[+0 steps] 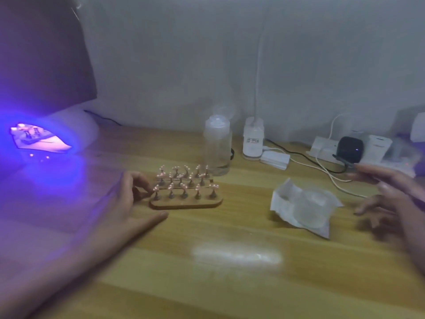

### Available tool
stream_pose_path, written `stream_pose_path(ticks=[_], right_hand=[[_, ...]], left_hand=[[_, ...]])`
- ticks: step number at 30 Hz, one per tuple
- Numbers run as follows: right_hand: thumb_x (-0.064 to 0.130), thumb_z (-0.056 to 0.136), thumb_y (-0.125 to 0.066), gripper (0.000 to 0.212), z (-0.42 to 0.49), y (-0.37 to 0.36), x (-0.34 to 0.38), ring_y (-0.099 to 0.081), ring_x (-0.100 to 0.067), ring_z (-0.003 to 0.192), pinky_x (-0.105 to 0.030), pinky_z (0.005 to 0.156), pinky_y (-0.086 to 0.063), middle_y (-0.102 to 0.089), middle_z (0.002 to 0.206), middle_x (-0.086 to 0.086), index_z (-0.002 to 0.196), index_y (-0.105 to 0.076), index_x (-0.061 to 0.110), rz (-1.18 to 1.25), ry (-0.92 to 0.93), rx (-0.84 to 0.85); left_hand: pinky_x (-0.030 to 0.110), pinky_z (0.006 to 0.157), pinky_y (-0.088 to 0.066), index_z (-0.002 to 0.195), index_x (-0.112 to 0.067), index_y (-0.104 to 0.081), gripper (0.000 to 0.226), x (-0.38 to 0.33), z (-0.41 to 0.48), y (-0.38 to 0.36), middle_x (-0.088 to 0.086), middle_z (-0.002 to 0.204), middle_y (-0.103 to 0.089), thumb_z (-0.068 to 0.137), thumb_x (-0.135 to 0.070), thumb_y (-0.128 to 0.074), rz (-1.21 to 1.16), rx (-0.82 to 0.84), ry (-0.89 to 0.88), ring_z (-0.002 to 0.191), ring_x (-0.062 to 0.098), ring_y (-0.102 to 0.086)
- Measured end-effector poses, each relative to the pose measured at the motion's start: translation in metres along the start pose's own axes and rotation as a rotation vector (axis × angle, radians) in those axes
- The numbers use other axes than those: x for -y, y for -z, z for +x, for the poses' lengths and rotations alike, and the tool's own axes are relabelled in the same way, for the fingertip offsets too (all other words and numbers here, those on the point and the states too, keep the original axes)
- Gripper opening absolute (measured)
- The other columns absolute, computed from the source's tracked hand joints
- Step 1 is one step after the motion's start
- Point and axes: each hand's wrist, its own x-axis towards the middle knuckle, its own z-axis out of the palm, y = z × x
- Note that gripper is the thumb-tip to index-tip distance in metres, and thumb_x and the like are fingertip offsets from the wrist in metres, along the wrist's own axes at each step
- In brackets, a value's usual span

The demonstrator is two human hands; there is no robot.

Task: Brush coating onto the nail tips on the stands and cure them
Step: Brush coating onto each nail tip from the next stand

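Nail tips (184, 186) on the stand board (186, 204) sit just right of the left hand (125, 203), whose bent fingertips touch its edge. Right hand (399, 199) hovers well apart, fingers loosely spread

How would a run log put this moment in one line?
lamp: lit, stands inside | left hand: touching board of nail tips | right hand: blurred, spread open

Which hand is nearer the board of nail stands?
Left. The left hand is at the left edge of the board, fingers by the nearest stand; the right hand is far off to the right, beyond the wrapper.
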Motion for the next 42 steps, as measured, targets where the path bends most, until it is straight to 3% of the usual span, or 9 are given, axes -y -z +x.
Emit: stream_pose_path(ticks=[4, 8, 12, 19, 23, 28, 31, 34, 42], right_hand=[[0.015, 0.106, -0.034, 0.037, 0.008, 0.001, -0.006, -0.058, -0.007, 0.051, -0.014, 0.042, -0.044, -0.07, 0.114, 0.0, 0.123, -0.065, 0.025, 0.02, -0.057, 0.023], [0.019, 0.106, -0.036, 0.035, 0.008, 0.001, -0.013, -0.059, -0.01, 0.056, -0.013, 0.044, -0.042, -0.071, 0.108, -0.004, 0.12, -0.068, 0.02, 0.107, -0.089, 0.014], [0.016, 0.103, -0.041, 0.027, 0.009, 0.002, -0.015, -0.055, -0.013, 0.051, -0.015, 0.043, -0.038, -0.072, 0.091, -0.008, 0.113, -0.065, 0.019, 0.242, -0.105, -0.009], [0.027, 0.085, -0.058, 0.012, 0.008, -0.002, -0.001, -0.051, -0.011, 0.048, -0.015, 0.04, -0.035, -0.07, 0.079, -0.004, 0.094, -0.064, 0.021, 0.296, -0.057, -0.019], [0.025, 0.083, -0.063, 0.014, 0.007, -0.002, 0.001, -0.048, -0.009, 0.047, -0.013, 0.04, -0.032, -0.07, 0.079, -0.001, 0.095, -0.069, 0.022, 0.316, -0.029, -0.04], [0.016, 0.095, -0.054, 0.018, 0.01, 0.0, -0.001, -0.037, -0.006, 0.044, -0.011, 0.045, -0.033, -0.068, 0.074, -0.002, 0.095, -0.072, 0.018, 0.409, -0.025, -0.094], [0.013, 0.101, -0.042, 0.03, 0.013, 0.001, -0.003, -0.032, -0.004, 0.041, -0.013, 0.04, -0.027, -0.066, 0.069, -0.001, 0.092, -0.071, 0.016, 0.482, -0.097, -0.138], [0.013, 0.102, -0.04, 0.032, 0.013, 0.001, -0.004, -0.028, -0.003, 0.039, -0.012, 0.037, -0.023, -0.062, 0.065, -0.001, 0.089, -0.069, 0.017, 0.536, -0.15, -0.151], [0.015, 0.101, -0.043, 0.023, 0.011, 0.002, 0.0, -0.028, -0.004, 0.037, -0.013, 0.035, -0.024, -0.06, 0.063, 0.0, 0.083, -0.054, 0.023, 0.639, -0.212, -0.148]], left_hand=[[-0.003, 0.075, -0.036, 0.095, -0.03, -0.047, 0.047, -0.003, 0.001, -0.005, -0.013, 0.1, -0.066, 0.069, -0.022, -0.085, -0.059, -0.01, -0.005, 0.092, -0.018, -0.058], [-0.005, 0.072, -0.036, 0.096, -0.01, -0.051, 0.046, -0.007, 0.002, -0.007, -0.004, 0.096, -0.067, 0.068, -0.001, -0.086, -0.099, 0.0, -0.001, 0.084, -0.011, -0.061], [-0.004, 0.072, -0.038, 0.091, -0.016, -0.051, 0.047, -0.011, 0.001, -0.006, -0.006, 0.089, -0.07, 0.064, -0.008, -0.088, -0.105, 0.021, -0.025, 0.08, -0.014, -0.062], [0.038, 0.087, -0.051, 0.11, -0.034, -0.056, 0.07, 0.005, 0.001, 0.003, -0.014, 0.104, -0.072, 0.053, -0.063, -0.084, -0.189, 0.103, -0.006, 0.097, -0.001, -0.069], [0.05, 0.094, -0.05, 0.136, -0.031, -0.047, 0.09, 0.009, -0.001, 0.0, -0.01, 0.119, -0.071, 0.061, -0.066, -0.083, -0.209, 0.167, -0.041, 0.111, 0.007, -0.067], [0.02, 0.074, -0.058, 0.135, -0.03, -0.045, 0.092, -0.027, -0.019, -0.012, -0.007, 0.117, -0.071, 0.06, -0.062, -0.087, -0.18, 0.296, -0.124, 0.099, 0.005, -0.071], [0.037, 0.085, -0.058, 0.136, -0.042, -0.042, 0.084, -0.065, -0.032, -0.037, -0.019, 0.12, -0.066, 0.064, -0.062, -0.082, -0.141, 0.436, -0.282, 0.104, 0.003, -0.067], [0.008, 0.08, -0.045, 0.126, -0.057, -0.036, 0.068, -0.108, -0.033, -0.065, -0.033, 0.113, -0.059, 0.067, -0.06, -0.07, -0.056, 0.368, -0.5, 0.102, -0.01, -0.055], [0.007, 0.084, -0.039, 0.114, -0.046, -0.041, 0.047, -0.136, 0.002, -0.112, -0.019, 0.105, -0.061, 0.079, -0.042, -0.072, -0.162, 0.49, -0.393, 0.108, -0.002, -0.059]])
